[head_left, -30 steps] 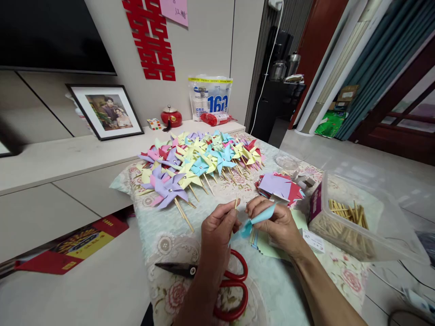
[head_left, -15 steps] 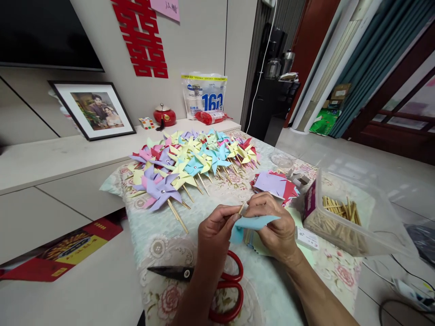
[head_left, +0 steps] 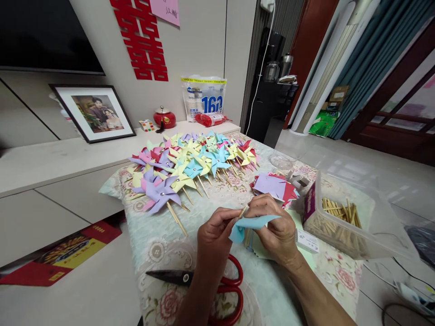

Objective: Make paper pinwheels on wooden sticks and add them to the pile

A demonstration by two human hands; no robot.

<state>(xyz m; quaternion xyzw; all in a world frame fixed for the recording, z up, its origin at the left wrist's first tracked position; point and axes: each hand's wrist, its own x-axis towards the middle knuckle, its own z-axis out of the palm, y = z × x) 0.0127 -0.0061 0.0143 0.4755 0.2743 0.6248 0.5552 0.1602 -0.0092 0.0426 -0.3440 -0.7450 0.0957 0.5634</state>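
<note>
My left hand (head_left: 214,233) pinches a thin wooden stick (head_left: 242,212) near its tip. My right hand (head_left: 275,226) holds a light blue paper piece (head_left: 253,223) against that stick, fingers curled over the top. Both hands hover above a floral tablecloth (head_left: 163,244). Under my left wrist lie red-handled scissors (head_left: 204,283), blades pointing left. Beyond my hands, several finished paper pinwheels (head_left: 190,165) in purple, yellow, blue and pink lie in rows.
A stack of cut coloured paper (head_left: 275,186) lies right of the pinwheels. At right a clear plastic box (head_left: 343,217) holds several wooden sticks. A framed photo (head_left: 95,111), a red jar (head_left: 164,117) and a bag of cups (head_left: 204,97) stand on the shelf behind.
My right hand turned the blue paper from a downward fold to lying flat against the stick tip. The hands moved closer together; the view shifted slightly.
</note>
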